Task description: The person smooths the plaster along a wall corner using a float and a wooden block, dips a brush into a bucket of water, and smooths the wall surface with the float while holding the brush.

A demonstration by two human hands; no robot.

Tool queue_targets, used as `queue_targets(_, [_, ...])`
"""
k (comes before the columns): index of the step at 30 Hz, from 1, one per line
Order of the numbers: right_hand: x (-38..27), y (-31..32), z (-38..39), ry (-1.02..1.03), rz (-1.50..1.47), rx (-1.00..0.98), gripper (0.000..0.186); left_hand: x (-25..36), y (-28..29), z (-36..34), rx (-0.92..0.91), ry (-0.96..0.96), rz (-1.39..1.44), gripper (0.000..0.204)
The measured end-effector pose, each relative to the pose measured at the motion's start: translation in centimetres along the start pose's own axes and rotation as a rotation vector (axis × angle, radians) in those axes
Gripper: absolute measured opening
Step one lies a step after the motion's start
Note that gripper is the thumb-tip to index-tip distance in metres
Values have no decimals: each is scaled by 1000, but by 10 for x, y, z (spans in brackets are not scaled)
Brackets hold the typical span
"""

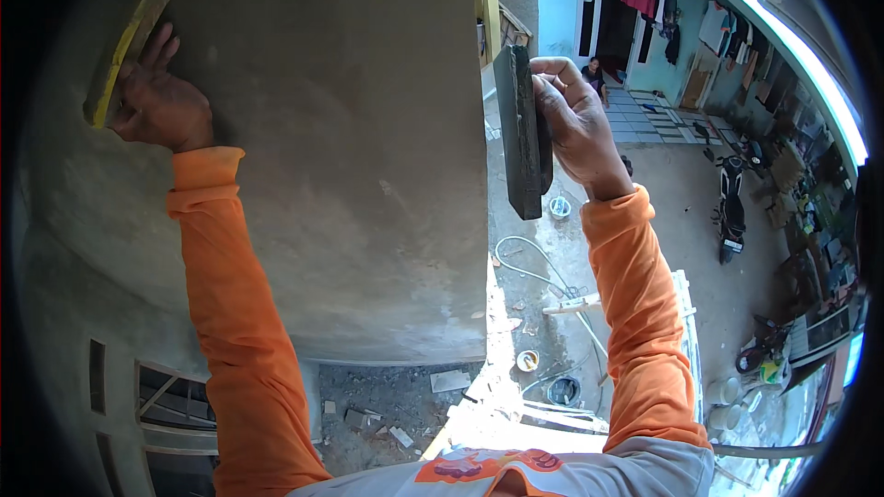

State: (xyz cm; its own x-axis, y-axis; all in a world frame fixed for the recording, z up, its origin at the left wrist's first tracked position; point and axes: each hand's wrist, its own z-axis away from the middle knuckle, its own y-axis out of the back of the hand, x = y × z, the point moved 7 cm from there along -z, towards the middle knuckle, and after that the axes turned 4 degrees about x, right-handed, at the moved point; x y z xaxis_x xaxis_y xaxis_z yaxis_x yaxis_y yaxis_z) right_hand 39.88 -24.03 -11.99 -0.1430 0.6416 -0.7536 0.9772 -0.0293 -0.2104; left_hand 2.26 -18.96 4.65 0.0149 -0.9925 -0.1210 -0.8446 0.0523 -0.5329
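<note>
My left hand (158, 99) presses a yellow plastering float (122, 51) flat against a grey cement-rendered wall (341, 147) at the upper left. My right hand (573, 120) grips a dark, mortar-coated trowel board (521, 133) held upright just beyond the wall's right edge. Both forearms wear orange sleeves and rise from the lower edge.
I stand high above a yard. Below lie buckets (563, 390), a white hose (534, 267), rubble and a scaffold rail (686, 331). A motorbike (731, 207) is parked at the right, a person (595, 75) sits by a turquoise house, and laundry hangs above. Window openings (166, 405) sit in the wall at lower left.
</note>
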Motion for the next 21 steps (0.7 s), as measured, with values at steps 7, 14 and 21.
queue_targets(7, [18,-24,11,-15,24,66,23,-11,12,-10,-40,-55,142,39])
queue_targets(14, [186,55,-11,-320,258,106,22,-33,13,-14,-112,-51,142,38])
queue_targets(21, [106,46,19,-272,36,80,24,-68,40,-29,-246,-25,20,70])
